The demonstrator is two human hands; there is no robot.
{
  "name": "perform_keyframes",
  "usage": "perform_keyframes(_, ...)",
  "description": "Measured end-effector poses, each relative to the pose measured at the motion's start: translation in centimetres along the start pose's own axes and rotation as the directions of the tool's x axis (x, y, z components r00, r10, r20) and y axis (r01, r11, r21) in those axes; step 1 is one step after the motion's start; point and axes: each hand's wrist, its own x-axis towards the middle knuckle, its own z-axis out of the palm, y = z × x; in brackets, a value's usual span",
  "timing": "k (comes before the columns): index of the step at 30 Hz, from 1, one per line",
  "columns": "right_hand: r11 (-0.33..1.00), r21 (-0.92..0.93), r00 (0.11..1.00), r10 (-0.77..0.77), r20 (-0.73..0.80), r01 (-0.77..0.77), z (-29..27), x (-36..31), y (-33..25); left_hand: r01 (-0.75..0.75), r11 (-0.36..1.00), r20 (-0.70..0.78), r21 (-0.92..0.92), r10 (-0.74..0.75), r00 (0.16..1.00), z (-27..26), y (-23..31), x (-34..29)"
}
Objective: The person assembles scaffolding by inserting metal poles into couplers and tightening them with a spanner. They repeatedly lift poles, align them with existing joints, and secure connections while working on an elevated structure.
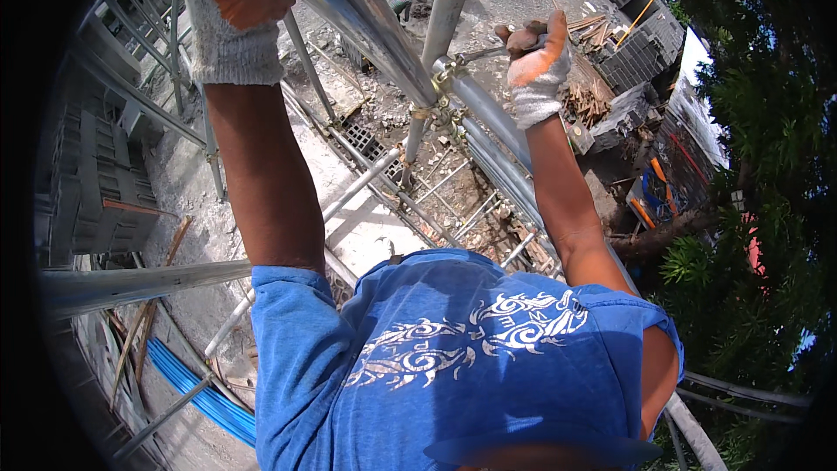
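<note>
— "At the clamp point(448, 71), which thing is it that I see?"

— "It is a wrench point(480, 54), grey and thin. One of its ends is at the clamp, where several tubes meet, and the other end goes to the right hand point(534, 52)."

— "Which way does it point?"

— "Its long axis runs almost from side to side, with a small rise toward the right. The end at the clamp points left."

— "And the tubes?"

— "The shiny tube point(349, 22) slants from the upper left down to the clamp. The pole point(453, 0) stands steeper, and its top leans to the right."

— "How are the hands?"

— "They are well apart, both in pale gloves with orange coating. The right one is curled around the wrench, with the thumb raised. The left hand point(240, 4) is up beside the shiny tube, but its fingers are cut by the edge, so I cannot tell if it is closed."

— "Is there any writing to read?"

— "On the blue shirt point(462, 314) there is a white print point(532, 318), curling, with some letters among the shapes. On the wrench, the clamp and the tubes I can read nothing."

— "What lies below?"

— "Blue pipes point(199, 391) at the lower left, and grey blocks point(649, 57) at the upper right."
</note>
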Motion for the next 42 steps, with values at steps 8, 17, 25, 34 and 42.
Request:
perform_keyframes(8, 0.979, 0.202, 0.987, 0.034, -0.16, -0.001, -4.1, -5.6, 0.7, -0.14, 0.988, -0.101, -0.066, 0.133, 0.986, 1.3, -1.2, -0.2)
perform_keyframes(17, 0.653, -0.654, 0.919, 0.34, -0.197, -0.382, -5.9, -8.6, -4.1, -0.104, 0.99, 0.023, -0.096, 0.107, 0.994, 1.4, -0.6, -0.4)
perform_keyframes(25, 0.241, -0.953, 0.852, 0.523, -0.033, -0.185, -5.2, -6.8, -6.9, -0.221, 0.975, 0.047, 0.025, 0.219, 0.975, -0.1, -1.3, -0.5)
perform_keyframes(34, -0.127, -0.992, 0.863, 0.504, -0.046, 0.021, -4.7, -7.4, -5.7, -0.271, 0.962, 0.111, 0.02, 0.267, 0.957, -1.4, -2.2, -0.2)
perform_keyframes(42, -0.373, -0.806, 0.825, 0.516, 0.232, 0.459, -1.5, -7.2, -6.0, -0.221, 0.975, 0.202, -0.035, 0.223, 0.954, -2.8, -3.4, 0.7)
